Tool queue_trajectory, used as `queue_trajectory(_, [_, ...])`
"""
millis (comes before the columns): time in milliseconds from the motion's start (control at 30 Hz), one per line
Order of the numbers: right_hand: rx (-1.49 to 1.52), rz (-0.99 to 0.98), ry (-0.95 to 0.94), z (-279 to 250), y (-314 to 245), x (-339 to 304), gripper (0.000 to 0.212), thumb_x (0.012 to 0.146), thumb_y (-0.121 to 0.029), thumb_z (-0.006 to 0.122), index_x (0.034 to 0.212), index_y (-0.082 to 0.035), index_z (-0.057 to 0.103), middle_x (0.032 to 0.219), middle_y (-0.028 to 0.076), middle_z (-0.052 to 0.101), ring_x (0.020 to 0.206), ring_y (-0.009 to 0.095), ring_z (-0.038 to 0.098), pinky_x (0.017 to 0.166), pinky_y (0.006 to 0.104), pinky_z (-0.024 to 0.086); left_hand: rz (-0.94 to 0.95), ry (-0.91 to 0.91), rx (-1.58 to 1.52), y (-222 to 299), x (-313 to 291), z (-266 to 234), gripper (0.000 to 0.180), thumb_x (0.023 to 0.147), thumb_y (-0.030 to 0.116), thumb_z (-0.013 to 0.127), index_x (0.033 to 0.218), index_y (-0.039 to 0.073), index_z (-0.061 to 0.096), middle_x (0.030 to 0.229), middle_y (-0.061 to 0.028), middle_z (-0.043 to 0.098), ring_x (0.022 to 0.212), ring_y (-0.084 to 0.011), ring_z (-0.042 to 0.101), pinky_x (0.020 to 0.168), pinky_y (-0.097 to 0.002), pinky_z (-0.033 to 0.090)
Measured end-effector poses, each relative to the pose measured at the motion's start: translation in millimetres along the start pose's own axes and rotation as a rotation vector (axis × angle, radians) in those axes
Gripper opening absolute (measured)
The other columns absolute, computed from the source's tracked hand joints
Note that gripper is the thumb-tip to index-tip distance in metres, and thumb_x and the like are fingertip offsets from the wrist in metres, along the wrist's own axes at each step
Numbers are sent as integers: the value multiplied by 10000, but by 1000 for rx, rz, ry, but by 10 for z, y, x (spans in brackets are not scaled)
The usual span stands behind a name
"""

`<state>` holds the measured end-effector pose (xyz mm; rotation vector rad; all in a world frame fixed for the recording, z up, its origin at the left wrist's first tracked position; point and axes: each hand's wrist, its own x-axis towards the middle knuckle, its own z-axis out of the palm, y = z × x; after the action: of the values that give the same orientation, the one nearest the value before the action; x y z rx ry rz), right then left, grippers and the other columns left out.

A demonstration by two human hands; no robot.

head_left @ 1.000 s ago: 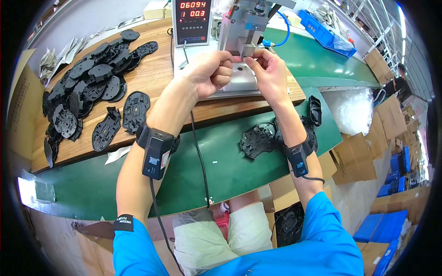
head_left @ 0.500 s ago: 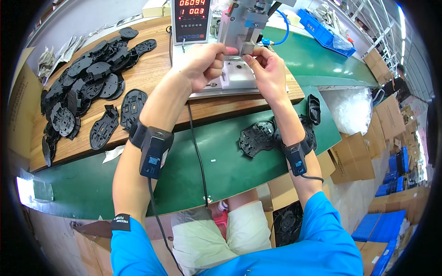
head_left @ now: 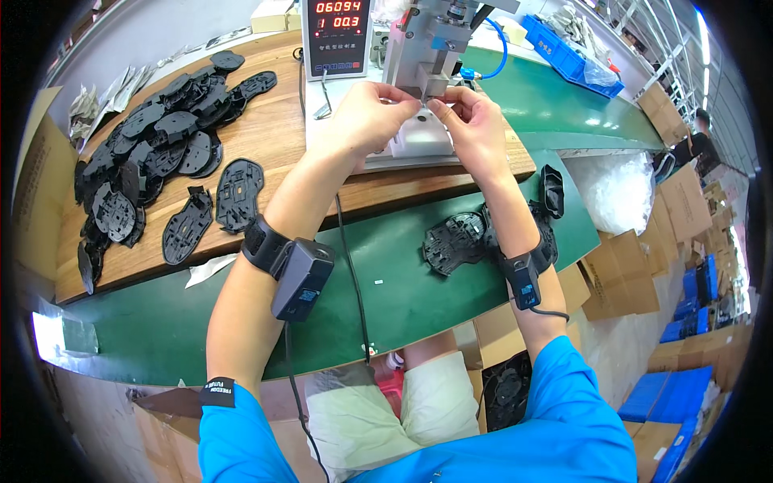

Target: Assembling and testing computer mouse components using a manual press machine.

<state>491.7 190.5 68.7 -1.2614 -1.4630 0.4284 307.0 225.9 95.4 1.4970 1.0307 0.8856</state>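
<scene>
Both hands meet at the head of a bench press machine (head_left: 439,39), above its white base block (head_left: 424,143). My left hand (head_left: 377,119) is closed, thumb and forefinger pinched just left of the press tip. My right hand (head_left: 478,129) pinches from the other side, its fingertips close to the left ones. Whatever lies between the fingertips is too small to make out. Behind my left hand stands a controller box (head_left: 336,40) with a red lit display. A strapped black module (head_left: 303,280) sits on my left forearm, and another (head_left: 525,282) on my right.
A heap of black plastic shells (head_left: 153,137) covers the wooden board's left side, with single shells (head_left: 240,193) nearer me. More black parts (head_left: 455,241) lie on the green table (head_left: 394,310) under my right forearm. A blue crate (head_left: 572,56) stands far right; cables cross the front.
My left hand has turned and shifted slightly right and down, its fingertips now nearer the right ones. The left forearm module has rolled with it. My right hand has barely moved.
</scene>
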Motion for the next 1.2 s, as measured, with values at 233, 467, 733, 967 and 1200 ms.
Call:
queue_trajectory(233, [-112,-80,-23,-55,-9,-13,179,921,-109,774,1054,7,745,824,29,702,664,69,545,629,269,456,444,271,367,-131,-16,148,211,885,167,789,999,-4,744,678,-45,607,626,-131,581,588,-331,467])
queue_trajectory(467, [-194,-108,4,-43,-27,-32,155,922,-83,755,1049,6,745,874,92,732,666,133,594,656,299,492,533,260,563,-72,-59,131,198,902,147,752,1039,5,767,878,-206,746,832,-350,736,779,-425,570])
queue_trajectory(733, [-211,-128,44,19,-6,-32,124,936,-76,744,1025,10,735,896,120,747,683,172,642,671,324,518,520,208,459,-101,2,126,224,925,172,754,1038,-21,773,767,-167,704,710,-255,657,693,-380,525])
queue_trajectory(967, [-187,-134,65,48,7,-40,119,947,-68,737,1023,23,723,886,134,747,675,183,652,672,335,527,545,231,527,-85,3,150,189,934,154,719,987,-20,771,870,-247,733,865,-417,719,806,-478,559])
queue_trajectory(1200, [-186,-160,77,59,46,-16,116,946,-67,735,1010,28,717,862,144,741,683,208,668,679,353,535,632,270,535,-163,49,196,171,940,119,690,958,-46,729,920,-244,723,914,-425,700,819,-493,546])
